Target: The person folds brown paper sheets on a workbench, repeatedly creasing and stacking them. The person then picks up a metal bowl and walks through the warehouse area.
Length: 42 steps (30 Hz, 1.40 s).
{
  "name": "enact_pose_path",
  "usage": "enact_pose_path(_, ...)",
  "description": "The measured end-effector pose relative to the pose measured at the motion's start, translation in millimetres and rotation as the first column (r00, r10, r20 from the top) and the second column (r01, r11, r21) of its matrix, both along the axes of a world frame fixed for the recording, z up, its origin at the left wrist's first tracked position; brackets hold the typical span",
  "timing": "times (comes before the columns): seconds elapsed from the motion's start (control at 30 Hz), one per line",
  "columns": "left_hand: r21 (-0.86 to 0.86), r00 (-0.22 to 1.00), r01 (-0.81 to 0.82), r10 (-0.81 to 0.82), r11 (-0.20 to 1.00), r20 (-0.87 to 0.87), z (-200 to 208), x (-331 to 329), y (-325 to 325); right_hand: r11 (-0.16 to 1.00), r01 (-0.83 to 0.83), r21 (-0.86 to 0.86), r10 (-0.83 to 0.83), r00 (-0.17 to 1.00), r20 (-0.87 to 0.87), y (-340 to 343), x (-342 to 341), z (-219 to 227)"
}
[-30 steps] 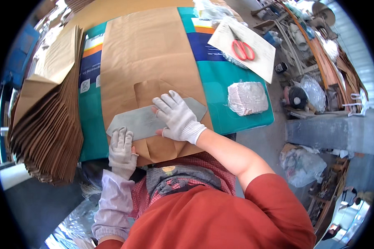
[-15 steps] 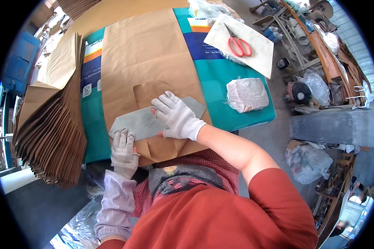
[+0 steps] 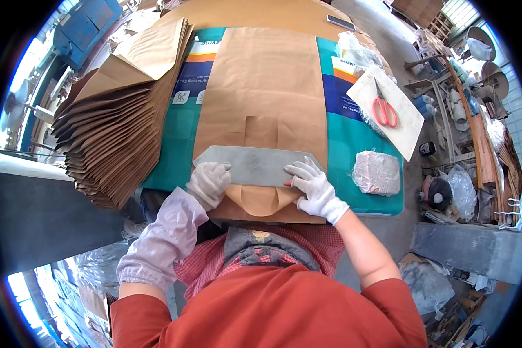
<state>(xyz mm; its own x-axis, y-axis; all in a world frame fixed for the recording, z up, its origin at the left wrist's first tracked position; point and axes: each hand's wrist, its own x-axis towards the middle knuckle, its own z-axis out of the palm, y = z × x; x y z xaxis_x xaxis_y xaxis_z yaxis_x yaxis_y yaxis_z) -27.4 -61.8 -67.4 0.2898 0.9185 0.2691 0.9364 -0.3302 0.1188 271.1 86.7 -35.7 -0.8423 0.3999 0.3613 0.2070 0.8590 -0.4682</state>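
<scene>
A flat grey plate [image 3: 255, 165] with cut corners lies level across the lower part of a long brown paper bag [image 3: 261, 75]. My left hand [image 3: 209, 182], in a white glove with bare fingertips, has its fingers curled over the plate's left end. At the right end my right hand [image 3: 314, 188], gloved the same way, grips the plate with fingertips on top and the thumb by its lower edge. Below the plate, the bag's near end shows a rounded paper fold [image 3: 258, 200]. A rectangular paper flap [image 3: 261, 131] stands out just beyond the plate.
Fanned brown paper bags [image 3: 119, 127] are stacked at left. Teal printed sheeting [image 3: 345, 151] covers the table under the bag. On the right, red-handled scissors [image 3: 384, 111] lie on a pale board [image 3: 409, 119], near a plastic-wrapped white bundle [image 3: 377, 173]. A phone [image 3: 340, 22] rests at the far edge.
The plate has turned from slanted to level across the bag. My right hand has shifted from its middle to the right end, and my left fingers have curled over the left end.
</scene>
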Motion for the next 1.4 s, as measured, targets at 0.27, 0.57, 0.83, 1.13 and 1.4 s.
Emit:
enact_pose_path(0.27, -0.675, 0.66, -0.52, 0.748, 0.523, 0.071, 50, 31, 46, 0.84, 0.541, -0.028, -0.488, 0.778, 0.395, -5, -12, -13)
enact_pose_path(0.57, -0.675, 0.685, -0.618, 0.697, 0.402, -0.212, 87, 17, 118, 0.764, 0.637, 0.108, -0.509, 0.49, 0.708, 56, -64, 31)
enact_pose_path(0.83, -0.135, 0.997, -0.05, 0.041, 0.99, -0.069, 1, 4, 43, 0.969, 0.196, 0.148, -0.224, 0.952, 0.208, 11, -24, -25)
enact_pose_path(1.13, -0.383, 0.97, 0.015, 0.079, 0.924, 0.229, 48, 54, 56, 0.998, 0.032, -0.062, -0.022, 0.987, 0.161, 4, -42, -4)
enact_pose_path(1.4, -0.477, 0.711, -0.656, 0.69, 0.584, -0.134, 59, -10, 25, 0.869, 0.399, 0.292, -0.459, 0.87, 0.179, 11, -23, 5)
